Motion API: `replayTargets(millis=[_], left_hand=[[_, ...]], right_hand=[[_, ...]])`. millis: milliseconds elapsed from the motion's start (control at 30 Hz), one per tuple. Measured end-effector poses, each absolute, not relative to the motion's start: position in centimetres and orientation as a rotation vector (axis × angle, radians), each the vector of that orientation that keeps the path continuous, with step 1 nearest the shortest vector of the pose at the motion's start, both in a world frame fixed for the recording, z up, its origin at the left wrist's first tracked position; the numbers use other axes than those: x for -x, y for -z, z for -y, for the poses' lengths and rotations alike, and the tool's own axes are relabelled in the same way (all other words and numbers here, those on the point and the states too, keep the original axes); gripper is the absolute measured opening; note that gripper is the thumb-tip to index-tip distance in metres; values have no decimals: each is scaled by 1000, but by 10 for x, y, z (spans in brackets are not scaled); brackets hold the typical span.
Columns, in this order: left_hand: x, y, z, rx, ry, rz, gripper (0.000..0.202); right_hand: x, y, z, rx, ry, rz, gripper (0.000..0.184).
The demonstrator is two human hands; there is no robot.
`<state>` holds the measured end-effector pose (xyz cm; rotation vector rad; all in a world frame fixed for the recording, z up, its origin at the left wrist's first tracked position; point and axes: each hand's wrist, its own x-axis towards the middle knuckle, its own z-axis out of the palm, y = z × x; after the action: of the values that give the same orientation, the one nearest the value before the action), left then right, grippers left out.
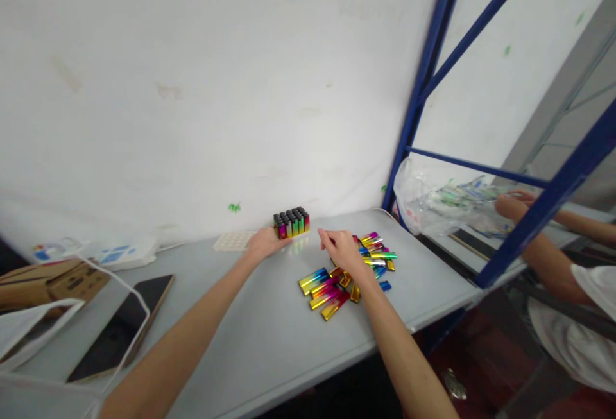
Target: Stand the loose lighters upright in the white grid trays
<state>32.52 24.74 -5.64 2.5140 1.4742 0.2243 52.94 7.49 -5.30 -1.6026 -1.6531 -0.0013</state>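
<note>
A small tray of upright rainbow-coloured lighters stands near the wall on the grey table. My left hand rests against the tray's left side, fingers curled at it. My right hand hovers over a loose pile of shiny rainbow lighters, its fingers bent and partly apart. I cannot make out anything in it.
An empty white tray lies left of the filled one. A phone, a cardboard box and white bags sit at the left. A blue metal rack stands right. Beyond it another person's arms reach into a plastic bag.
</note>
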Motion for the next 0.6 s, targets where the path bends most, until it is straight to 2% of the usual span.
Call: replayTargets(millis=[167, 300, 433, 500, 600], left_hand=[[-337, 49, -251, -2490, -183, -1673, 62], [-317, 42, -241, -2575, -256, -1704, 65], [-262, 43, -243, -2801, -371, -1566, 58], [-226, 50, -251, -2896, -440, -1531, 57], [-171, 67, -268, -2915, -555, -1466, 71]], right_hand=[[-539, 52, -72, 1633, 11, 1562, 59], [-564, 53, -59, 1653, 5, 1587, 44], [-602, 66, -42, 1642, 5, 1758, 24], [-618, 74, -36, 1652, -23, 1845, 24], [-629, 83, -35, 1656, -87, 1977, 27]])
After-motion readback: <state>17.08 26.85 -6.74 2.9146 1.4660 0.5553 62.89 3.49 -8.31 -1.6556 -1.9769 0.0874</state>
